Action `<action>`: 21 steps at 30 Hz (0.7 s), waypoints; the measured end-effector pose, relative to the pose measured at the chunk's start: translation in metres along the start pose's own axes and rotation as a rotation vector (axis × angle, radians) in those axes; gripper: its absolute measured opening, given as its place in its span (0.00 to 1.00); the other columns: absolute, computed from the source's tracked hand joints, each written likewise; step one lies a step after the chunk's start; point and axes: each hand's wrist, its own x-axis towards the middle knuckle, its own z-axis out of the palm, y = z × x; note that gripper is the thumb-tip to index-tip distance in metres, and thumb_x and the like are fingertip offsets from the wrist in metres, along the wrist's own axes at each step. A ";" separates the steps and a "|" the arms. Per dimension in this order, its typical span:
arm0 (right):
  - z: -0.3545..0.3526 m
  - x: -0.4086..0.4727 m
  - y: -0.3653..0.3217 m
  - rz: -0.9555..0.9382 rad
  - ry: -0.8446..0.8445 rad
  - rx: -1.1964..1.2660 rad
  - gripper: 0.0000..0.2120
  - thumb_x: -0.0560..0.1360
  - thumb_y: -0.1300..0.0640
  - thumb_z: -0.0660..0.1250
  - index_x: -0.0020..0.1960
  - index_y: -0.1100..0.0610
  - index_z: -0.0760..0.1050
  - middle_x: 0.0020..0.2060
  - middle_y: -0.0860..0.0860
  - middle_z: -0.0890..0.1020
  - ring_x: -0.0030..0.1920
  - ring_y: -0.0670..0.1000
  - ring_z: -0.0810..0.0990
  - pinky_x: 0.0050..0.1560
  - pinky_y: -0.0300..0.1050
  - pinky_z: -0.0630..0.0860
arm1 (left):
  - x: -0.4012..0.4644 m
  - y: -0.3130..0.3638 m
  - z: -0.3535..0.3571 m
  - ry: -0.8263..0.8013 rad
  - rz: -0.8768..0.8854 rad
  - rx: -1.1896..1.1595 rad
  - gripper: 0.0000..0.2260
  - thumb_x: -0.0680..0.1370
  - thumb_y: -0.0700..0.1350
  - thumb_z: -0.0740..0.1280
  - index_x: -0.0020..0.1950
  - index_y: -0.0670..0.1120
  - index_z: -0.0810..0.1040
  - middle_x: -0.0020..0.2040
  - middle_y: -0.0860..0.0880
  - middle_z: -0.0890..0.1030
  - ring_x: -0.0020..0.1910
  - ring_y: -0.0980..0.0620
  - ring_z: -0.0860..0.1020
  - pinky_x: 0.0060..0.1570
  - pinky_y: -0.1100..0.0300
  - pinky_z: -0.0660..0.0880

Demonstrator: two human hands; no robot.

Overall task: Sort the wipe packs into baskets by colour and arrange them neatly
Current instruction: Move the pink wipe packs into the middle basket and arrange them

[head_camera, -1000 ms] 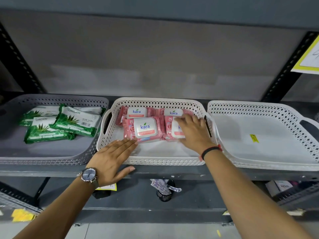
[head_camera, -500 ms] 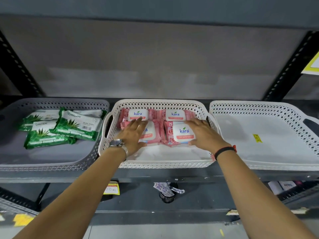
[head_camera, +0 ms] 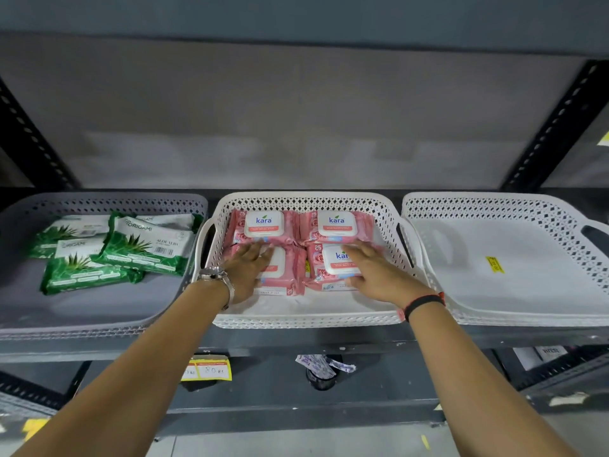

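Note:
Several pink wipe packs with white lids lie in two rows inside the middle white basket point(head_camera: 306, 319). My left hand point(head_camera: 245, 270) rests flat on the front left pink pack point(head_camera: 283, 275), fingers spread. My right hand point(head_camera: 375, 272) lies flat on the front right pink pack point(head_camera: 333, 263), partly covering its lid. The two back pink packs point(head_camera: 263, 225) sit side by side against the far wall. Neither hand grips anything. Several green wipe packs point(head_camera: 148, 249) lie loosely overlapped in the grey basket point(head_camera: 82, 324) on the left.
A white basket point(head_camera: 527, 291) on the right holds only a small yellow sticker point(head_camera: 495, 264). All three baskets stand side by side on a dark metal shelf. Black perforated uprights frame both sides. Yellow price tags point(head_camera: 206, 369) hang below the shelf edge.
My left hand went from the basket's front rim into the basket and onto the front left pink pack. My right hand stayed on the front right pack, shifting slightly.

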 end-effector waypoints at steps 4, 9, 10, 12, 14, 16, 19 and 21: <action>0.003 0.000 -0.002 -0.037 0.053 0.006 0.31 0.77 0.60 0.62 0.75 0.56 0.51 0.76 0.52 0.51 0.76 0.54 0.45 0.75 0.55 0.49 | 0.001 0.005 0.008 0.022 -0.015 -0.044 0.31 0.79 0.46 0.56 0.72 0.45 0.37 0.75 0.44 0.38 0.72 0.44 0.38 0.72 0.45 0.47; 0.008 0.000 -0.003 -0.039 0.072 0.049 0.31 0.77 0.61 0.62 0.75 0.55 0.51 0.77 0.51 0.50 0.76 0.52 0.45 0.75 0.53 0.49 | 0.004 0.007 0.008 0.074 -0.036 -0.053 0.31 0.79 0.46 0.57 0.73 0.44 0.38 0.75 0.43 0.41 0.73 0.44 0.40 0.73 0.50 0.46; 0.008 -0.001 -0.002 -0.035 0.070 0.050 0.31 0.78 0.60 0.61 0.75 0.54 0.50 0.77 0.51 0.48 0.76 0.52 0.44 0.75 0.52 0.49 | 0.004 0.007 0.008 0.073 -0.032 -0.058 0.31 0.79 0.46 0.57 0.73 0.44 0.38 0.75 0.43 0.41 0.73 0.44 0.40 0.73 0.50 0.46; 0.011 -0.002 -0.003 -0.031 0.061 0.019 0.30 0.79 0.59 0.59 0.76 0.54 0.47 0.77 0.51 0.45 0.76 0.52 0.42 0.75 0.52 0.49 | 0.003 0.007 0.008 0.069 -0.038 -0.069 0.31 0.79 0.47 0.57 0.73 0.44 0.38 0.75 0.44 0.40 0.73 0.45 0.40 0.72 0.48 0.48; 0.012 -0.001 -0.004 -0.025 0.053 -0.015 0.30 0.79 0.58 0.58 0.76 0.54 0.45 0.77 0.51 0.44 0.76 0.53 0.41 0.75 0.53 0.49 | 0.001 0.007 0.008 0.063 -0.050 -0.076 0.32 0.79 0.48 0.56 0.72 0.44 0.37 0.75 0.44 0.39 0.73 0.45 0.39 0.72 0.46 0.49; 0.013 0.000 -0.004 -0.023 0.054 -0.022 0.31 0.79 0.58 0.58 0.76 0.55 0.45 0.77 0.52 0.44 0.76 0.54 0.41 0.75 0.54 0.49 | 0.001 0.008 0.007 0.063 -0.058 -0.095 0.32 0.79 0.49 0.56 0.72 0.45 0.37 0.75 0.44 0.39 0.73 0.45 0.39 0.72 0.45 0.49; 0.011 0.002 -0.003 -0.034 0.043 0.012 0.31 0.79 0.59 0.59 0.76 0.55 0.46 0.77 0.51 0.44 0.76 0.52 0.42 0.75 0.53 0.47 | -0.001 0.010 0.005 0.064 -0.061 -0.117 0.32 0.79 0.49 0.56 0.72 0.45 0.37 0.75 0.45 0.39 0.73 0.45 0.39 0.72 0.46 0.49; 0.010 0.002 -0.002 -0.039 0.021 0.028 0.31 0.79 0.59 0.59 0.76 0.55 0.46 0.77 0.51 0.44 0.76 0.52 0.41 0.76 0.52 0.46 | -0.001 0.009 0.005 0.061 -0.057 -0.119 0.32 0.79 0.49 0.56 0.72 0.45 0.37 0.75 0.44 0.39 0.73 0.45 0.38 0.72 0.46 0.48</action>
